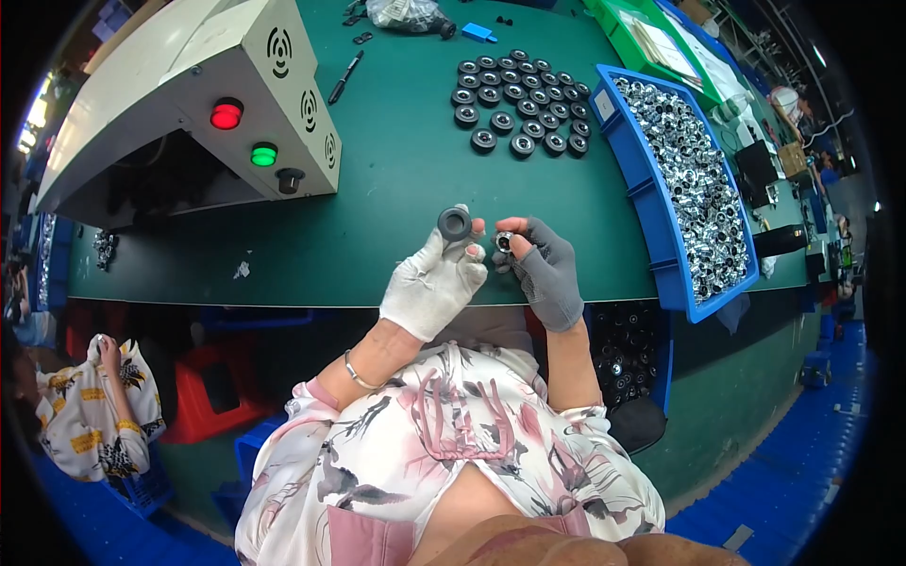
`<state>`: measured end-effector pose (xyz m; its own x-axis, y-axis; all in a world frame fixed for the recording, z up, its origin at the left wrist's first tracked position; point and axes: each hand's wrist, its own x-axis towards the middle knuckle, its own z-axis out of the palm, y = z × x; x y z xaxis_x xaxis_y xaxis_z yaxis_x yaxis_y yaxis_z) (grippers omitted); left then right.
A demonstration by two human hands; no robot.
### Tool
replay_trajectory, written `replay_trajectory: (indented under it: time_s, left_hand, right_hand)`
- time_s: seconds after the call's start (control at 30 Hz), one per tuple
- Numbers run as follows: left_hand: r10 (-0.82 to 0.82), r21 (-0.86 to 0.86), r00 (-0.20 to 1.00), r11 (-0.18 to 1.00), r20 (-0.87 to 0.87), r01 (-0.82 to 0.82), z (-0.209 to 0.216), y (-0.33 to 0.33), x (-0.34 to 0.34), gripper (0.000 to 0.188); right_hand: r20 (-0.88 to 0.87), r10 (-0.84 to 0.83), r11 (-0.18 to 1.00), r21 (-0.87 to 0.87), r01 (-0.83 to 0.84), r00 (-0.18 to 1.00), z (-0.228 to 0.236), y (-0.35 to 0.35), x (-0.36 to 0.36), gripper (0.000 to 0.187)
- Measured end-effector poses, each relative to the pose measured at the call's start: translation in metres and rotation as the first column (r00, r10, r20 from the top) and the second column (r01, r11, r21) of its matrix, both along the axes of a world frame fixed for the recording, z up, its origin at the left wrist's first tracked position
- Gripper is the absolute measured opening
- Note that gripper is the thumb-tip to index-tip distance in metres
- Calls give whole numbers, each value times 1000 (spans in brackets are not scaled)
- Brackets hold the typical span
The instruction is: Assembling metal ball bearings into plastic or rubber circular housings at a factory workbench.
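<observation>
My left hand, in a white glove, pinches a round black cap with a recessed centre. Just to its right, my right hand wears a grey glove with bare fingertips and grips a small shiny metal ring. The two parts are close together but apart, held above the near edge of the green table. Farther off, several black round caps with shiny centres are laid out in rows. To the right stands a blue bin full of shiny metal rings.
A grey machine with a red and a green button takes up the left. A black pen, a clear plastic bag and a green tray lie farther back. Below the table sits a bin of dark parts. Another person is at lower left.
</observation>
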<state>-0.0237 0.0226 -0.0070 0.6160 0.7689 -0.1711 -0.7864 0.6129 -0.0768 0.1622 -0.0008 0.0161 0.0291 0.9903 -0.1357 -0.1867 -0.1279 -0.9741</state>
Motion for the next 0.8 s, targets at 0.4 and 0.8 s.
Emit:
replay_trajectory:
  time_s: [0.4,0.8]
  left_hand:
    - [66,0,982,998,-175,-67,2,-1,4,44]
    - [578,639,295,747,-761,184,-5,3,8,50]
  right_hand:
    - [-35,-18,1000,-7,18,999,1,-1,-2,28]
    - [-10,42,999,-8,-42,999,6,0,-1,32]
